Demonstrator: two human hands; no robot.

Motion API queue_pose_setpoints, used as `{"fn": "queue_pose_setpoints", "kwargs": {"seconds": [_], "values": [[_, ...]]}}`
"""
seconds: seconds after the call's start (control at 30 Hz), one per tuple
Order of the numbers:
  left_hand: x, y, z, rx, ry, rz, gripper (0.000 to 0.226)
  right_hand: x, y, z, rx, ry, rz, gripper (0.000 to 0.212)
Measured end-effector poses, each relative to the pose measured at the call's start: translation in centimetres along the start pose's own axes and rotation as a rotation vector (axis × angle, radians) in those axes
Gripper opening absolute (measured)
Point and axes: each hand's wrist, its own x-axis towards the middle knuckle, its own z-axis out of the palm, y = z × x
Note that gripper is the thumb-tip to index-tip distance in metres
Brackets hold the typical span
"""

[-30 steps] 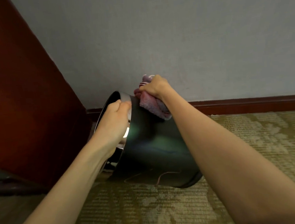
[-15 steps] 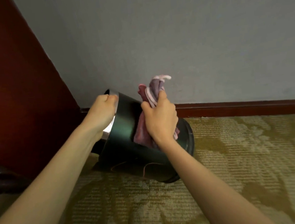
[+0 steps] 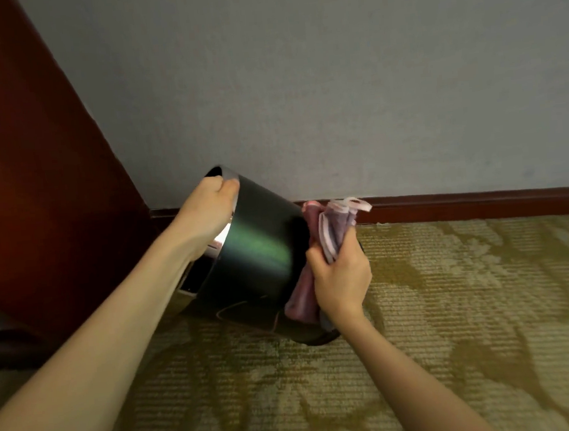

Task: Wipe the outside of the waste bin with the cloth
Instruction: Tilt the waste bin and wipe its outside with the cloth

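Note:
A round black waste bin with a shiny metal rim is tilted to the left on the carpet, its base resting on the floor at the lower right. My left hand grips the rim at the top left, fingers curled over the edge. My right hand holds a bunched pink and purple cloth and presses it against the bin's right side, near the base. The lower part of the cloth hangs between my hand and the bin wall.
A dark red wooden panel rises at the left, close to the bin's mouth. A grey wall with a dark red skirting board runs behind. Patterned olive carpet covers the floor to the right and in front.
My right hand has slid the cloth from the bin's upper side near the rim down its side to the base end. My left hand has kept its grip on the rim.

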Motion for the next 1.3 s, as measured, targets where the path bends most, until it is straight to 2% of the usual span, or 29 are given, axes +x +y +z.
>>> {"fn": "queue_pose_setpoints", "kwargs": {"seconds": [0.1, 0.17, 0.33, 0.47, 0.63, 0.73, 0.83, 0.93, 1.03, 1.13, 1.3], "values": [[-0.1, -0.7, -0.6, -0.003, 0.001, -0.02, 0.044, 2.1, 0.9, -0.1, -0.01, -0.021, 0.049, 0.028], [-0.1, -1.0, -0.9, 0.004, 0.012, -0.027, 0.044, 3.9, 1.6, -0.1, -0.037, -0.056, 0.086, 0.025], [-0.2, -1.1, -0.9, -0.005, -0.006, -0.015, 0.043, 7.5, 3.1, 0.0, -0.133, -0.18, 0.12, 0.028], [-0.5, -0.9, -0.4, 0.003, -0.011, 0.031, 0.045, 9.7, 4.6, 0.3, -0.199, -0.232, 0.246, 0.043], [-1.1, 0.0, 0.4, 0.037, -0.01, 0.089, 0.047, 10.4, 5.7, -0.5, -0.216, -0.196, 0.424, 0.051], [-1.2, 0.9, 1.0, 0.043, -0.056, 0.087, 0.051, 8.3, 5.9, -1.6, -0.21, -0.136, 0.407, 0.041], [-1.1, 1.6, 1.5, 0.058, -0.106, 0.063, 0.054, 5.7, 6.5, -3.1, -0.112, -0.089, 0.388, 0.03], [-1.3, 2.2, 2.3, 0.055, -0.11, 0.059, 0.053, 4.3, 7.5, -4.7, 0.001, -0.112, 0.396, 0.019], [-1.6, 2.7, 3.2, 0.062, -0.108, 0.053, 0.047, 4.2, 8.5, -6.5, 0.182, -0.086, 0.48, 0.009], [-2.6, 3.4, 4.3, 0.065, -0.119, 0.055, 0.028, 4.7, 9.5, -8.4, 0.327, -0.028, 0.577, 0.01], [-5.7, 5.9, 8.9, 0.087, -0.111, 0.077, 0.028, 5.5, 10.2, -11.7, 0.384, 0.042, 0.544, 0.009]]}}
